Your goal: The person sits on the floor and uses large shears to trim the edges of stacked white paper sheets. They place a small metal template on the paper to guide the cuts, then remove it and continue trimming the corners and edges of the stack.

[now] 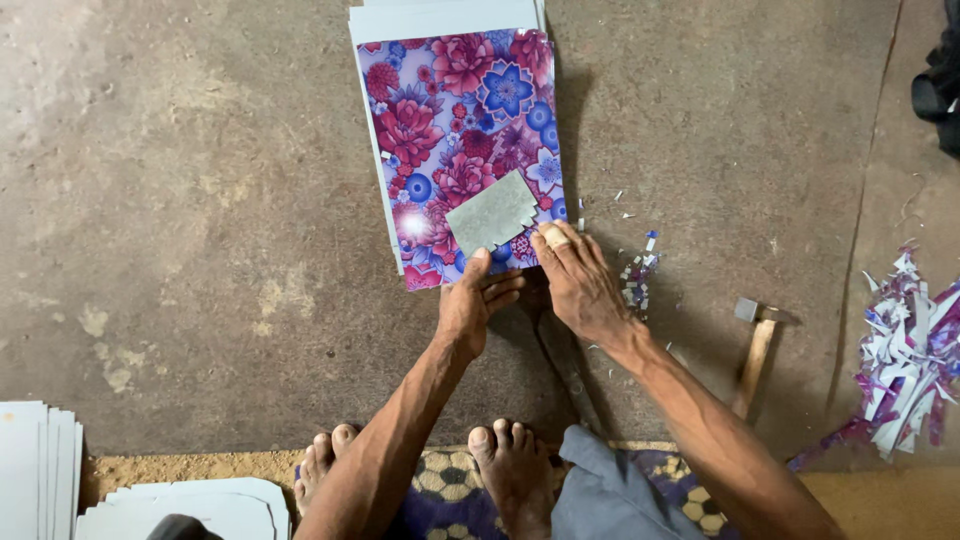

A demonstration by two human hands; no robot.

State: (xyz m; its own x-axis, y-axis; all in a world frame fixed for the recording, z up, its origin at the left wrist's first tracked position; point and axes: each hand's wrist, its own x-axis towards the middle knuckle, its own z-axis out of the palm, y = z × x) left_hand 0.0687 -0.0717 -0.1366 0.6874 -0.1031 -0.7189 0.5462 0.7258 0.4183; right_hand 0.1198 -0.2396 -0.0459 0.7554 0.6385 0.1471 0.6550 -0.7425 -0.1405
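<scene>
A glossy sheet printed with red, pink and blue flowers (455, 120) lies on top of a stack of white sheets on the concrete floor. A small grey metal plate with a notched edge (492, 213) rests on the sheet's near right corner. My left hand (472, 305) grips the sheet's near edge, thumb on top just below the plate. My right hand (575, 280) lies flat beside it, its fingertips pressing on the sheet's near right corner next to the plate.
A hammer with a wooden handle (755, 350) lies on the floor to the right. Coloured offcut scraps (905, 350) are piled at far right, small chips (638, 275) lie by my right hand. White sheet stacks (40, 460) sit at bottom left. My bare feet (510, 470) rest on a patterned mat.
</scene>
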